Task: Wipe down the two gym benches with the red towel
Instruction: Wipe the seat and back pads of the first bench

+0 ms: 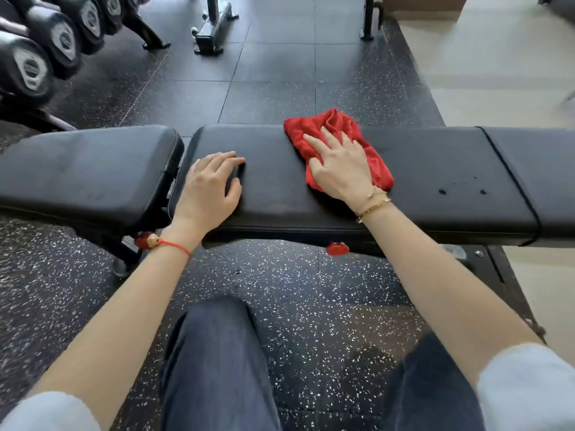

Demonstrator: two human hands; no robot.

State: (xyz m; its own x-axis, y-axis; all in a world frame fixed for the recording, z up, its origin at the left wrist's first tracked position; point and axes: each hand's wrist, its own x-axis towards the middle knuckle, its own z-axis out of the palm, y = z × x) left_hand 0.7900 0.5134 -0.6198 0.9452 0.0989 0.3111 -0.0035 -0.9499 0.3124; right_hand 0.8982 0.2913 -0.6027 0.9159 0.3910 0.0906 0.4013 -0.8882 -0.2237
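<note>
Wiping is under way on the long back pad [420, 169] of one black gym bench. The right hand [339, 169] lies flat on the red towel [329, 126], fingers spread and straight, pressing the bunched cloth onto the pad at about its middle, toward the far edge. The left hand [208, 188] rests on the same pad near its left end, fingers loosely extended, holding nothing; in my judgement it braces the body rather than works.

Condition of surface: several dark spots [460, 190] show on the pad to the right of the towel, near the front edge. Whether they are moisture or marks cannot be told, but that stretch appears not yet wiped. The seat pad [93, 169] to the left, set apart from the back pad by a narrow gap, shows no sign either way. A further padded section [541, 169] lies at the right, beyond a dark strap.

Assessment: task is at an early-to-middle stage on this bench. A second bench is not identifiable with certainty; black frame feet [211, 32] stand on the floor beyond. It is presumed outstanding.
</note>
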